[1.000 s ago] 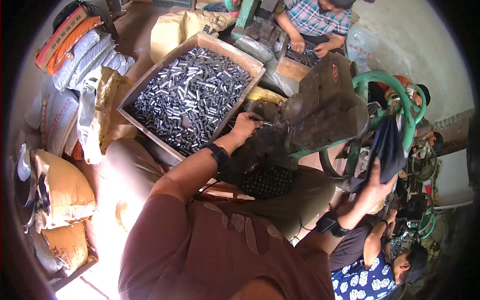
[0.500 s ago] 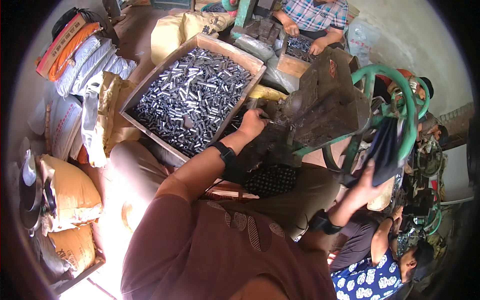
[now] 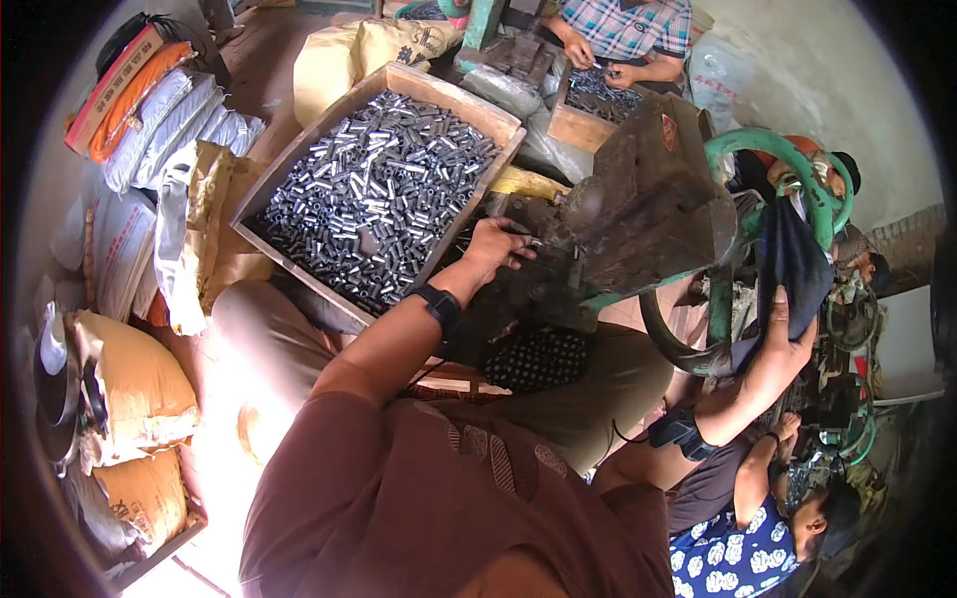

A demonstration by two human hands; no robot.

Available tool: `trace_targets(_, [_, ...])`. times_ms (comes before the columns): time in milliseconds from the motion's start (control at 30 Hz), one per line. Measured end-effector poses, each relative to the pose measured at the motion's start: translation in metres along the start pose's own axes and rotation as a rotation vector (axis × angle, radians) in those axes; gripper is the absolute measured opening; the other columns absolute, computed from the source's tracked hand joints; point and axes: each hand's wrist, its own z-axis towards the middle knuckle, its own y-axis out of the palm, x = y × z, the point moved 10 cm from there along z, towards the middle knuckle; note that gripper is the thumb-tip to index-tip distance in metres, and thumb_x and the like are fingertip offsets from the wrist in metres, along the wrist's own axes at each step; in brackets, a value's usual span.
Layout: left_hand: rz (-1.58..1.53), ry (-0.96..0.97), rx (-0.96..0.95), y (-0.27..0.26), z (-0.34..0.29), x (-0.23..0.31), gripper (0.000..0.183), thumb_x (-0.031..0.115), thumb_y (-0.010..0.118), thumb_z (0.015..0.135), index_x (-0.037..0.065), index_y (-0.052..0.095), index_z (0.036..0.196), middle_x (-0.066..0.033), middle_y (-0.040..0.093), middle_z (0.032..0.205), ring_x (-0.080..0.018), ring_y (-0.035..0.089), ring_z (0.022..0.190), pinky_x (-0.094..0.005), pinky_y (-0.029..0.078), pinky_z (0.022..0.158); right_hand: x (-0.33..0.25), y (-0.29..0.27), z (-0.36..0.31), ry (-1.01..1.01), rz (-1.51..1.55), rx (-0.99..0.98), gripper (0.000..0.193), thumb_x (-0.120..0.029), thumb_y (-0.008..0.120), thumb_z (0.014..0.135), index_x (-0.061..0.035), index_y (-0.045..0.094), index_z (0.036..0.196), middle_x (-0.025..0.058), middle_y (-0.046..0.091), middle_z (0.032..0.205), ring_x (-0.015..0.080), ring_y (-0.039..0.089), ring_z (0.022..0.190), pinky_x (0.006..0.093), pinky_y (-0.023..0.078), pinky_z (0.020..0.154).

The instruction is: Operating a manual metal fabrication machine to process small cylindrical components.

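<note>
the left hand (image 3: 495, 249) reaches to the foot of a heavy, dark iron press (image 3: 638, 204), its fingers curled around a small metal piece (image 3: 533, 242) pinched at the tips, right where the blocky, rust-brown body of the machine meets its greasy base. a black band sits on that wrist. the right hand (image 3: 788, 344) is closed over a dark blue cloth (image 3: 793, 261) wrapped on the green handwheel (image 3: 788, 164), a round tubular ring with chipped paint at the right side of the press; the palm and fingers clench the soft fabric from below.

just left of the left hand stands a shallow wooden box (image 3: 299, 164) with plain plank walls, filled with short, shiny grey metal tubes (image 3: 374, 194) lying in a jumbled heap. its near right corner almost touches the press base. woven plastic sacks (image 3: 135, 394), yellow and white, coarse and bulging, lie along the left side, and more yellow sacks (image 3: 344, 55) sit behind the box.

beyond the press a person in a checked shirt (image 3: 623, 25) works with both hands over a second wooden tray (image 3: 578, 125) of small metal parts. at the lower right another person in a blue flowered shirt (image 3: 728, 553) sits close beside the wheel.
</note>
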Motion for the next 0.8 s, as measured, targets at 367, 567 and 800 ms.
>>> trace_targets(367, [0.432,0.366,0.179,0.007,-0.003,0.023,0.018,0.005,0.063,0.073,-0.003,0.063,0.090,-0.0081,0.057,0.057,-0.0122,0.051,0.047,-0.0277,0.044,0.046,0.060,-0.012,-0.069,0.066,-0.057,0.337,0.058,-0.028,0.071,0.073,0.0073,0.049,0.114,0.0195,0.058,0.106,0.0258,0.057,0.086,0.0351,0.044,0.080])
trace_targets(567, [1.172,0.698,0.246,-0.040,-0.063,0.076,0.033,0.003,0.060,0.068,0.005,0.060,0.101,-0.0203,0.058,0.095,-0.0357,0.058,0.084,-0.0391,0.046,0.078,-0.033,-0.007,-0.048,-0.370,-0.462,0.385,0.056,-0.032,0.064,0.080,0.0079,0.047,0.116,0.0209,0.056,0.109,0.0284,0.055,0.096,0.0356,0.041,0.087])
trace_targets(800, [1.619,0.546,0.221,-0.145,-0.088,0.069,0.024,0.000,0.053,0.067,0.004,0.054,0.091,-0.0222,0.053,0.101,-0.0322,0.061,0.078,-0.0399,0.050,0.066,-0.098,0.216,-0.178,-0.563,-0.009,-0.595,0.018,-0.006,0.057,0.078,-0.0058,0.060,0.096,0.0131,0.059,0.094,0.0268,0.057,0.084,0.0339,0.044,0.076])
